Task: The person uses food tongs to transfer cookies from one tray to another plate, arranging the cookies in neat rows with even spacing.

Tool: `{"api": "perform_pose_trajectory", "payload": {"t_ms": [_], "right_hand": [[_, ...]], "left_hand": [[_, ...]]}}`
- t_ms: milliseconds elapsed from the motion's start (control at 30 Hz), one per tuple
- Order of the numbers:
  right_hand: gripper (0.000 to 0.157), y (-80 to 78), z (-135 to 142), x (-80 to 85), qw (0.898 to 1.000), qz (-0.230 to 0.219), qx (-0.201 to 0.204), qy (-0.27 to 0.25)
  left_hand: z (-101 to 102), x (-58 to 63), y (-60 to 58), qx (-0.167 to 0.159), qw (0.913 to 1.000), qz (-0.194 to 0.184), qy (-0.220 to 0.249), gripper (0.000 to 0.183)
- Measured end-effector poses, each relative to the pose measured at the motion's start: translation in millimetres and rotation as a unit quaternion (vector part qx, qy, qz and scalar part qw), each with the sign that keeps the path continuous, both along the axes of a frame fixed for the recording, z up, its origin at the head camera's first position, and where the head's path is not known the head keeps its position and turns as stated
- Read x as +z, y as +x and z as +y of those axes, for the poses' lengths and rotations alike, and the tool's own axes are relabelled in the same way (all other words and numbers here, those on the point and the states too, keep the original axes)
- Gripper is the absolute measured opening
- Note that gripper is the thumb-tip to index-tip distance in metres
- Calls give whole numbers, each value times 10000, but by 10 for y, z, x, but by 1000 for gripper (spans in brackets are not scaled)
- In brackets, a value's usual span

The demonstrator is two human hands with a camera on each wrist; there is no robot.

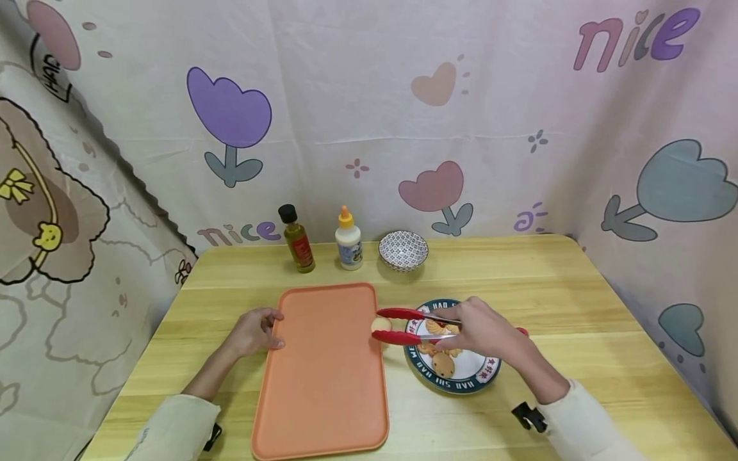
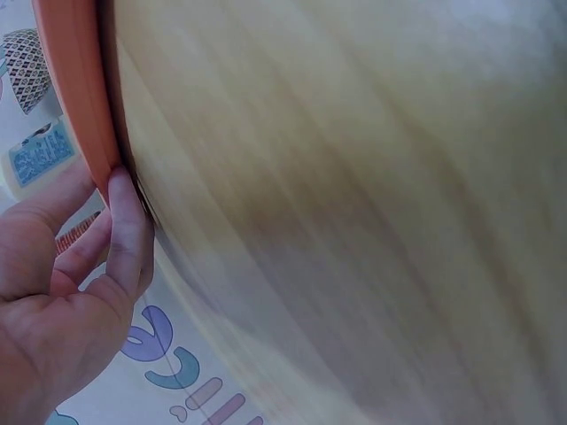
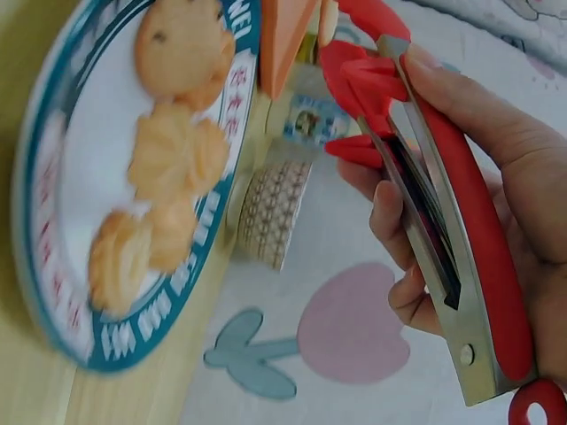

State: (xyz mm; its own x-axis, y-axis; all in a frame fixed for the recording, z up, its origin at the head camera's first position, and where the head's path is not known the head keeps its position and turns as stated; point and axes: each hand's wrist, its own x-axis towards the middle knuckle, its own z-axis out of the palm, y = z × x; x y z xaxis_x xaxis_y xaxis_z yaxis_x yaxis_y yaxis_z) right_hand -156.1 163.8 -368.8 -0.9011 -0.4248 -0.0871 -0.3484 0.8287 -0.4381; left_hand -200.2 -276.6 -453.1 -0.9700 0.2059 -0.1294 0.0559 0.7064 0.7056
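Observation:
My right hand [image 1: 481, 330] grips red-tipped metal tongs [image 1: 398, 337] above the plate, their tips pointing left. Between those tips is a round pale cookie [image 1: 381, 325], at the right rim of an orange tray [image 1: 323, 384]. In the right wrist view the tongs [image 3: 483, 257] lie between thumb and fingers, the cookie mostly hidden. At the tray's left rim is my left hand [image 1: 254, 331]; in the left wrist view its thumb and fingers [image 2: 129, 217] pinch that rim [image 2: 80, 88]. A green-rimmed plate [image 1: 469, 365] under the right hand carries several cookies [image 1: 443, 365].
Behind the tray stand an oil bottle [image 1: 301, 246] with a black cap, a white bottle [image 1: 349, 246] with a yellow and orange top, and a small patterned bowl [image 1: 403, 250]. A printed cloth [image 1: 323, 96] hangs behind the wooden table [image 1: 553, 288] and at both sides.

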Motion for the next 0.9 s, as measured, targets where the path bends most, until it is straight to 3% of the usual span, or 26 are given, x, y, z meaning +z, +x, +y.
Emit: {"api": "perform_pose_trajectory", "payload": {"t_ms": [233, 433, 900], "right_hand": [[69, 89, 366, -15, 9999, 34, 55, -114], [70, 154, 619, 2, 9997, -192, -136, -59], [62, 320, 833, -50, 9997, -150, -180, -3]], "left_hand": [[-4, -7, -8, 20, 10000, -9, -36, 51], [4, 9, -8, -2, 10000, -32, -35, 51], [6, 22, -6, -59, 10000, 21, -53, 52]]}}
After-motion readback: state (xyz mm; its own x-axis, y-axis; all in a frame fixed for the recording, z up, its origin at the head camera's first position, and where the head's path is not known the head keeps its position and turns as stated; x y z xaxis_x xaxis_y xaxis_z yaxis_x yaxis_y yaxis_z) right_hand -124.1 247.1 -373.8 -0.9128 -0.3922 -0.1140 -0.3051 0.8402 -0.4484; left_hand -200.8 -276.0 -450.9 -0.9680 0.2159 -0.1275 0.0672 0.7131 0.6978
